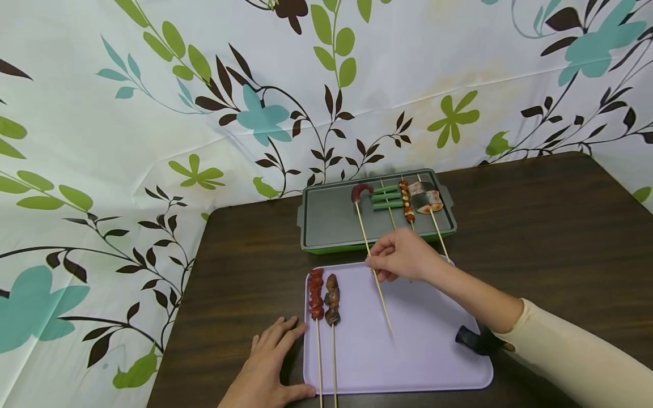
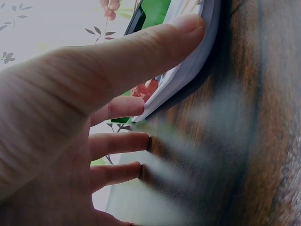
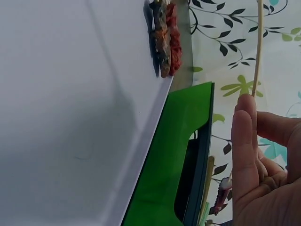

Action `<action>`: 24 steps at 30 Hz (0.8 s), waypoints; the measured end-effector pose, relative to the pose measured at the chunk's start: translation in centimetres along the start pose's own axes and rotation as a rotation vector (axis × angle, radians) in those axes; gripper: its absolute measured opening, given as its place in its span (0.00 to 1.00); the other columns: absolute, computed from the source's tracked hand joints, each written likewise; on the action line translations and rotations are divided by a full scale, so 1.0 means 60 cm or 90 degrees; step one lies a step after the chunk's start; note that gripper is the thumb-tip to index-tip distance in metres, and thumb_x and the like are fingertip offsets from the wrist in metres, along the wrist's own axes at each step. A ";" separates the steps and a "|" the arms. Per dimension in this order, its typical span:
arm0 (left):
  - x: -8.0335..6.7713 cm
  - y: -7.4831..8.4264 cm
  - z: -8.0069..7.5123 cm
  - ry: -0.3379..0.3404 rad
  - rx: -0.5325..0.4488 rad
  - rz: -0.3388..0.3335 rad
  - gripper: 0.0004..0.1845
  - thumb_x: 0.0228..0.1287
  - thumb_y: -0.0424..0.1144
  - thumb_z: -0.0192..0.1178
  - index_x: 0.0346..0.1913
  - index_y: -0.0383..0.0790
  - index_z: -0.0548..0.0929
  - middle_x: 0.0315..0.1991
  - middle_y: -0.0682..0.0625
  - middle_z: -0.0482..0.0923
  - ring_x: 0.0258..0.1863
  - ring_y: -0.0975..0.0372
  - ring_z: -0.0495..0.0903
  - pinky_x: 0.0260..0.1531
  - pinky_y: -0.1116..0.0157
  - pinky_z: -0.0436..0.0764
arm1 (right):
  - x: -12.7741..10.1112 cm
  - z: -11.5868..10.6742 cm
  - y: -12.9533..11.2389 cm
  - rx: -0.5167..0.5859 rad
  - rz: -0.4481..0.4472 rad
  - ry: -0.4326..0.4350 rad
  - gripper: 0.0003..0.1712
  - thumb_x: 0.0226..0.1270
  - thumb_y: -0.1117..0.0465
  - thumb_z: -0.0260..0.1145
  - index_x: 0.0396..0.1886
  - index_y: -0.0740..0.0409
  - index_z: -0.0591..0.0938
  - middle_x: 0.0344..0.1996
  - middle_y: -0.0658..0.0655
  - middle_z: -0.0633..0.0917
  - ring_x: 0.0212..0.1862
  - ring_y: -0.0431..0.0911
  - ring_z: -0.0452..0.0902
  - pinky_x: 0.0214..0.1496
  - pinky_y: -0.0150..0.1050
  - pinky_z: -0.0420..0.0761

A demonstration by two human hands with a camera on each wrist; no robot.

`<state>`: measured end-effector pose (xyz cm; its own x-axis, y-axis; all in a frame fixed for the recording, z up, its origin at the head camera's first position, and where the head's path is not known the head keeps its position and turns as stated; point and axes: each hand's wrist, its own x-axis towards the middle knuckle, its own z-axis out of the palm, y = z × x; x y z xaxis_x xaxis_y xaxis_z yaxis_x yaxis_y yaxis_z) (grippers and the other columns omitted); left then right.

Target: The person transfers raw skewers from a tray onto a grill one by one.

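My right hand pinches the stick of a skewer between thumb and fingers. Its curled, dark red tentacle-like piece is over the grey grill pan, while the bare stick end points back above the lilac tray. In the right wrist view that tentacle-like piece shows pale suckers. My left hand rests at the tray's left side, fingers spread, thumb at the rim. On the tray's left lie a red meat skewer and a browned meat skewer.
On the pan's right side lie a skewer of green pieces, a skewer of red and pale pieces and a fish skewer. The pan has a green base. Behind the dark wooden table hangs a patterned cloth.
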<state>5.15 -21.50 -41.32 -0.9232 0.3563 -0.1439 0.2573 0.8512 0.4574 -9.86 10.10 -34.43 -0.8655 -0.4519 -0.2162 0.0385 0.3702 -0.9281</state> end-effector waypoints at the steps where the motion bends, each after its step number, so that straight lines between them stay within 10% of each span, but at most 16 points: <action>1: 0.000 0.000 0.000 0.003 0.001 0.001 0.55 0.38 0.75 0.68 0.72 0.54 0.68 0.70 0.49 0.64 0.70 0.44 0.59 0.53 0.26 0.58 | 0.005 -0.001 0.000 0.004 0.005 0.001 0.08 0.64 0.65 0.69 0.34 0.69 0.85 0.21 0.57 0.86 0.24 0.47 0.85 0.29 0.41 0.84; 24: 0.001 -0.001 0.000 0.014 0.002 0.016 0.55 0.39 0.75 0.67 0.72 0.52 0.68 0.69 0.48 0.65 0.70 0.44 0.59 0.53 0.29 0.61 | 0.043 -0.010 0.004 0.026 0.094 0.021 0.13 0.65 0.62 0.69 0.40 0.72 0.85 0.20 0.60 0.86 0.24 0.49 0.85 0.29 0.42 0.85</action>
<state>5.08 -21.50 -41.37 -0.9223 0.3693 -0.1136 0.2815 0.8436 0.4572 -12.38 9.53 -35.00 -0.8651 -0.3676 -0.3411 0.1861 0.3963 -0.8991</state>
